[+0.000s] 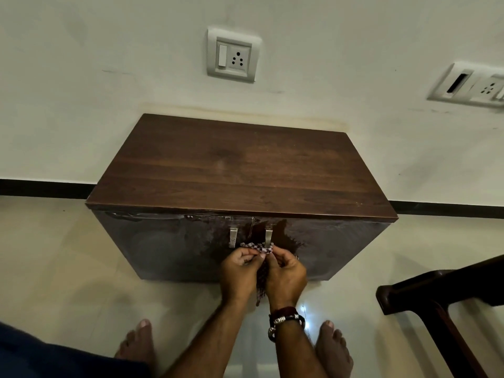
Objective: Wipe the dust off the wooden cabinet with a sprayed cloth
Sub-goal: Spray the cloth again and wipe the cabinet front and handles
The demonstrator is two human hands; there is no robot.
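Cabinet top (240, 170) lies bare; a dark chair (441, 301) crowds the right side.

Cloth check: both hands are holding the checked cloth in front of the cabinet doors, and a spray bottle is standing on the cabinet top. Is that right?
Not quite. The head view shows no spray bottle on the cabinet top. The rest stands: the left hand and right hand both hold the checked cloth in front of the doors.

Head camera looks steeply down, close over the cabinet (240, 170), facing the wall (109, 77).
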